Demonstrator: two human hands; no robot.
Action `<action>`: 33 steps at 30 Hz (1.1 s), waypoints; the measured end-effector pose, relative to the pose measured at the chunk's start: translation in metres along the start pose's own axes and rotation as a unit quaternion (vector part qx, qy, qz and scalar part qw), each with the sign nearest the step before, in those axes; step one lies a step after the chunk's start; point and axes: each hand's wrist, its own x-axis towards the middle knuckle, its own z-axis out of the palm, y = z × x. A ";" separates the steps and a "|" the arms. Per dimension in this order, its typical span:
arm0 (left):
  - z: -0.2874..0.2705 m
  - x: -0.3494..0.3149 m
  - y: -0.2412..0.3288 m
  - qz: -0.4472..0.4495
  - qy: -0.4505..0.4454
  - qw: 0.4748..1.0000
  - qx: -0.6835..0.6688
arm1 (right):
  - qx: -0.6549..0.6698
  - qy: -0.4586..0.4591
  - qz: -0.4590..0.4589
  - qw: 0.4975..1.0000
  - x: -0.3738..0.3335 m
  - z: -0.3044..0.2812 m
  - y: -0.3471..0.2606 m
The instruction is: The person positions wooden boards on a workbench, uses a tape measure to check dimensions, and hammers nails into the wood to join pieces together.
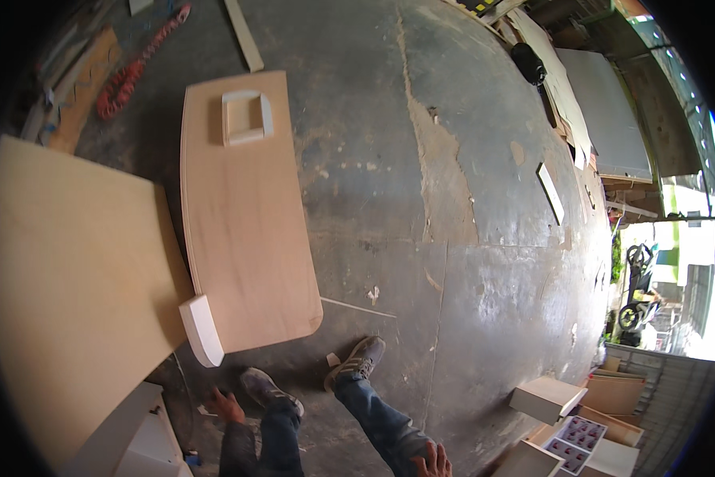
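My left hand (pixel 229 407) hangs low beside my left shoe (pixel 272 391), fingers stretched out, with nothing visible in it. A small pale scrap (pixel 206 411) lies on the floor close to its fingertips. My right hand (pixel 431 461) rests on my right thigh with its fingers spread. Ahead of my feet lies a long wooden panel (pixel 250 215) with rounded corners. A small white-edged open frame (pixel 246 118) sits on its far end. At its near left corner is a white piece with a slanted end (pixel 202 330).
A large pale board (pixel 79 278) stands at the left, next to the panel. Beyond it lie a red coiled hose or cord (pixel 139 71) and a wood strip (pixel 244 36). A white strip (pixel 550 194) lies on the right floor. Boxes (pixel 546 399) stand at lower right.
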 end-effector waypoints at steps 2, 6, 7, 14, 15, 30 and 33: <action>-0.015 -0.022 -0.034 -0.003 -0.044 0.998 -0.036 | 0.032 -0.022 -0.013 0.999 0.003 -0.005 0.013; -0.069 -0.097 -0.053 0.036 -0.069 0.995 0.059 | 0.087 -0.021 -0.038 0.995 0.013 -0.007 0.042; -0.094 -0.114 -0.042 0.052 -0.076 0.994 0.059 | 0.115 -0.035 -0.031 0.992 0.013 -0.007 0.050; -0.264 -0.182 0.147 0.210 -0.108 0.972 -0.015 | 0.182 -0.029 -0.108 0.977 0.119 0.029 0.123; -0.287 -0.188 0.181 0.230 -0.114 0.966 -0.034 | 0.194 -0.012 -0.101 0.976 0.117 -0.004 0.134; -0.441 -0.257 0.495 0.328 -0.319 0.854 -0.248 | 0.224 0.118 -0.177 0.951 0.167 -0.179 0.269; -0.446 -0.254 0.519 0.303 -0.344 0.855 -0.241 | 0.195 0.121 -0.243 0.943 0.203 -0.198 0.273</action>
